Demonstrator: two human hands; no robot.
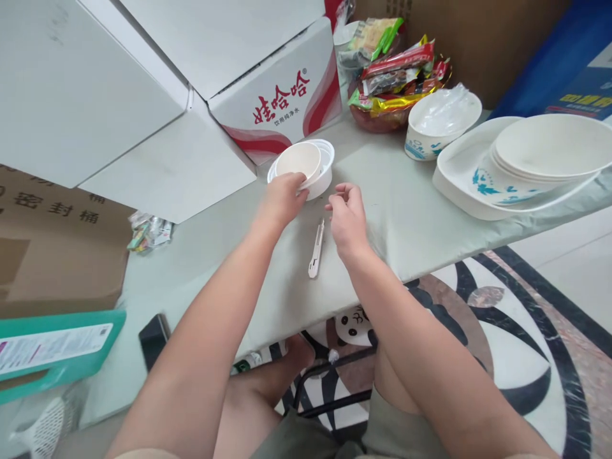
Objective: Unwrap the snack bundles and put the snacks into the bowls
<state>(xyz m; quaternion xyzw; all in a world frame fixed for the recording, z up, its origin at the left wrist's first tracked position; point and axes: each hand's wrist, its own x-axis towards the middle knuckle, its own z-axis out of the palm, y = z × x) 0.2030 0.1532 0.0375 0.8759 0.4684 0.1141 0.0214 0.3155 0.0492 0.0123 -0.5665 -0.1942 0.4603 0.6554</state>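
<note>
My left hand grips the near rim of a white paper bowl. This bowl sits tilted inside a wider white plastic bowl on the table, in front of the printed carton. My right hand hovers just right of the bowls, its fingers loosely curled and a little apart, with nothing visible in them. Between my two forearms lies a pale utility knife, its tip toward the bowls. The fingertips of my left hand are partly hidden inside the rim.
White cartons stand behind the bowls. At the right are a basket of packaged snacks, a paper tub holding clear plastic, and stacked paper bowls in a white tray. A dark phone lies at left.
</note>
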